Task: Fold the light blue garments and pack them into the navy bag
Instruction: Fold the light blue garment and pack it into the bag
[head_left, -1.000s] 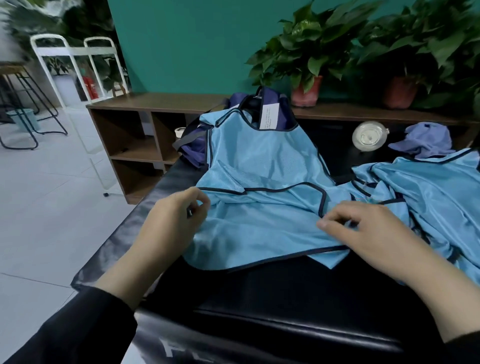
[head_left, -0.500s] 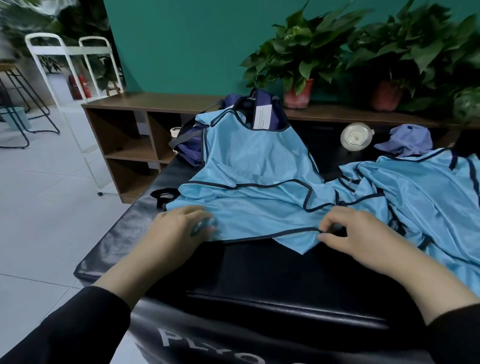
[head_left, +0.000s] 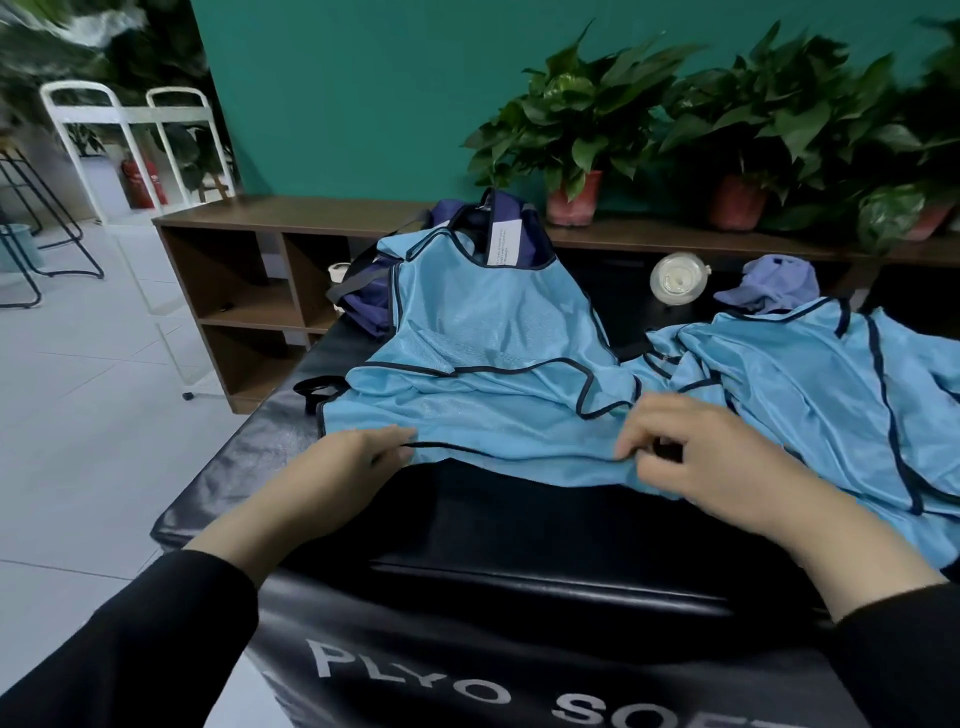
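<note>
Across the black padded box (head_left: 519, 525) top, one light blue garment (head_left: 493, 374) lies spread, its upper part propped against the navy bag (head_left: 374, 301) at the far edge. More light blue garments (head_left: 810, 389) lie heaped toward the right edge, cut off by the frame. Left hand (head_left: 337, 467) and right hand (head_left: 696, 457) each pinch the near hem with curled fingers. The bag's opening is hidden.

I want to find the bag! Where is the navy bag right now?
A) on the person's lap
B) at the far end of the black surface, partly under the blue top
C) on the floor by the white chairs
B: the navy bag sits at the far end of the black padded surface, with the light blue garment draped over its front.
</note>
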